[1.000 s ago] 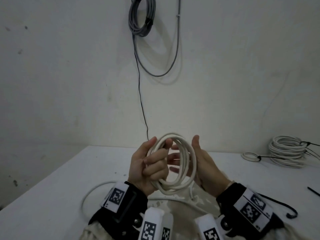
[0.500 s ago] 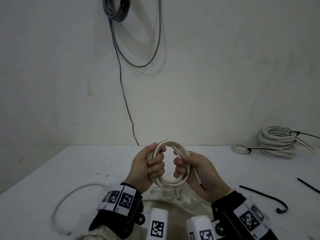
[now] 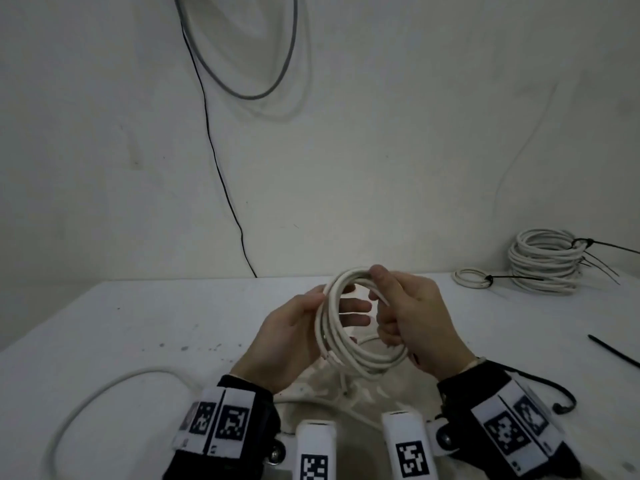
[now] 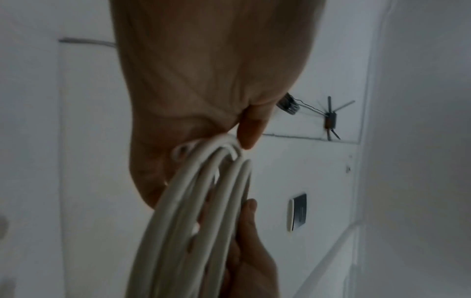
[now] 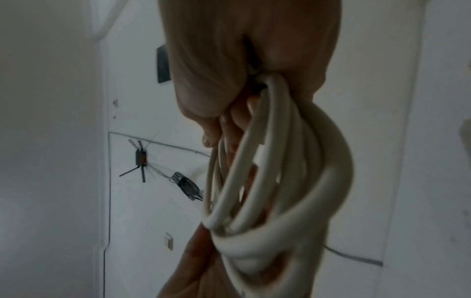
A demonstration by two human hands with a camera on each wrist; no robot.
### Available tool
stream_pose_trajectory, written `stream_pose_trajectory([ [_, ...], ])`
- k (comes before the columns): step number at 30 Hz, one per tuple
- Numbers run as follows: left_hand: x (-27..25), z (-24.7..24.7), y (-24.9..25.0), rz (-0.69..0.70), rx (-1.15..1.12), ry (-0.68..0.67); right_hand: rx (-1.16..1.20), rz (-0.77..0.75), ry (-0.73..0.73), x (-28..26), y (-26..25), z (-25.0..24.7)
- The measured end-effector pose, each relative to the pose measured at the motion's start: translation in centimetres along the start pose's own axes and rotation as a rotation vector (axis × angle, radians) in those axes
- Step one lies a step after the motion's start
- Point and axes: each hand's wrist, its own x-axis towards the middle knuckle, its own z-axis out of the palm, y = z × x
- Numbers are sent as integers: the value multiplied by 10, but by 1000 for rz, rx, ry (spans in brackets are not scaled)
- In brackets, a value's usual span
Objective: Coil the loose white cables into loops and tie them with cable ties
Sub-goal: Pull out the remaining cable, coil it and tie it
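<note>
A coil of white cable (image 3: 366, 366) hangs in the air between both hands, over the near part of the white table (image 3: 138, 323). My left hand (image 3: 343, 303) pinches the coil's left side, thumb outside and fingers through the loop. My right hand (image 3: 391, 299) grips the right side, thumb on top and fingers curled under. In the left wrist view the strands (image 4: 203, 201) run out from under the left hand (image 4: 229, 129). In the right wrist view the bundled coil (image 5: 280, 181) leaves the right hand (image 5: 229, 113).
A loose white cable (image 3: 104, 393) curves over the table at the near left. Tied white coils (image 3: 543, 265) and a small tied loop (image 3: 471, 277) lie at the back right. Black cable ties (image 3: 613, 355) (image 3: 561, 400) lie to the right. A grey cable (image 3: 242, 93) hangs on the wall.
The coil has tipped from upright to slanting, its opening now towards me. My right hand has moved from the coil's side to grip its top and right edge. The camera has tilted down.
</note>
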Motion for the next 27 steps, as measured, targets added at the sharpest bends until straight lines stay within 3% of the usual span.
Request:
stream_pose_trajectory([
  [5,-3,0,7,8,473,162,-384,-272,21,-2,-5,-4],
  [9,-2,9,1,81,555,179,-310,-236,5,-4,-4,-2],
  [12,3,16,-9,117,400,262,-193,-208,-27,-6,-3,3],
  [15,6,20,-11,64,106,291,-205,-272,-15,-7,-3,3],
  [17,8,19,-13,34,46,325,-247,-328,7,-6,-3,1],
  [22,9,19,-20,189,316,557,-371,-462,93,-4,1,2],
  [27,4,21,-18,294,377,515,-404,-502,142,-2,3,2],
])
